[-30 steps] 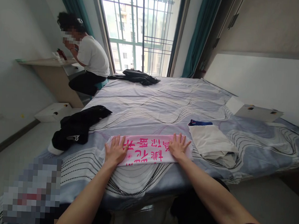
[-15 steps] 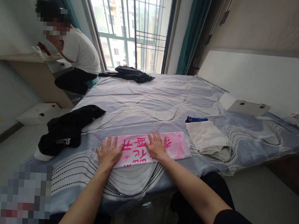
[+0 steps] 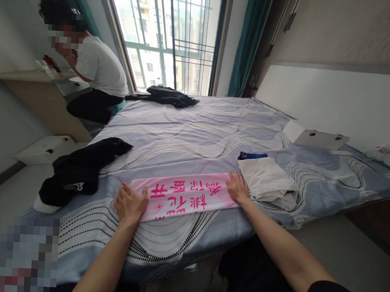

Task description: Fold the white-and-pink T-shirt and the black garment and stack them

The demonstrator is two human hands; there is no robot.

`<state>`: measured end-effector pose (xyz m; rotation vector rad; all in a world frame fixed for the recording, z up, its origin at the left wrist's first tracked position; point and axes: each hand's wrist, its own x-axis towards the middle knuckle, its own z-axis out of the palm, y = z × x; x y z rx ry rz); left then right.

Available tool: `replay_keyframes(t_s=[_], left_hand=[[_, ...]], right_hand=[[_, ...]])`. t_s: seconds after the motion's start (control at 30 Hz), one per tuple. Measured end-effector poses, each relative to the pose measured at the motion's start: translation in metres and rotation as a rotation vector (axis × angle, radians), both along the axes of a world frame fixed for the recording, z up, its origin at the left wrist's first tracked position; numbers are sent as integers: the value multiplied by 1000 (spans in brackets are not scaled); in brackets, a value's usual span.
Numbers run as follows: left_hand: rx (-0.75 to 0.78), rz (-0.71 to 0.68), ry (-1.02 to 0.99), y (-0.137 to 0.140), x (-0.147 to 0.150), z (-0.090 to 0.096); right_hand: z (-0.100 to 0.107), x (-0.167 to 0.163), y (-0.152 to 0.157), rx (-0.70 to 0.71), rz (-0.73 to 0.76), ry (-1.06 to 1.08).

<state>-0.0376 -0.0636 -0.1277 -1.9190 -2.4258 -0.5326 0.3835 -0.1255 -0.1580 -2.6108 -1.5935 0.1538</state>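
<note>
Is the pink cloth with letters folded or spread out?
Folded: the pink cloth lies as a narrow flat strip, one hand at each end.

left hand [image 3: 130, 202] flat, fingers curled; right hand [image 3: 237, 187] flat, spread

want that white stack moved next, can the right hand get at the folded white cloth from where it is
Probably yes. The right hand lies flat on the end of the pink printed cloth, and the folded white cloth sits just beside it on the bed, with nothing between them.
</note>
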Motion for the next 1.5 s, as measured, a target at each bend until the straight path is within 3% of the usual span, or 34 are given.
replay_keyframes(t_s=[0.1, 0.2, 0.3, 0.37, 0.53, 0.63, 0.73, 0.83, 0.97, 1.07, 1.2, 1.37, 1.5], left_hand=[[31, 91, 27, -6, -14, 2], [-95, 41, 14, -9, -35, 3], [-196, -11, -49, -7, -50, 4], [-216, -55, -90, -5, -55, 5], [-242, -83, -312, 4, -54, 11], [-209, -78, -563, 7, -54, 13], [-196, -53, -913, 7, -54, 11], [-207, 13, -1225, 8, -52, 12], [-166, 30, -1474, 8, -37, 23], [-85, -96, -1577, 2, -21, 38], [99, -324, -1666, -13, -4, 60], [131, -635, -1525, -36, 4, 68], [10, -765, -1167, -43, 11, 52]], right_hand=[[-1, 0, -1, 28, -8, 14], [7, -5, 0, 28, -31, 21], [23, -37, 0, 64, -41, -19], [33, -84, -6, 116, 89, -27], [42, -253, -38, 301, 686, 242], [40, -331, -42, 345, 777, 320], [38, -366, -25, 357, 705, 320], [38, -373, -1, 336, 597, 317], [43, -367, 18, 329, 523, 351], [52, -358, 20, 405, 482, 477], [63, -335, 20, 637, 338, 907], [55, -276, 26, 843, -177, 1459], [43, -206, 16, 988, -277, 1580]])
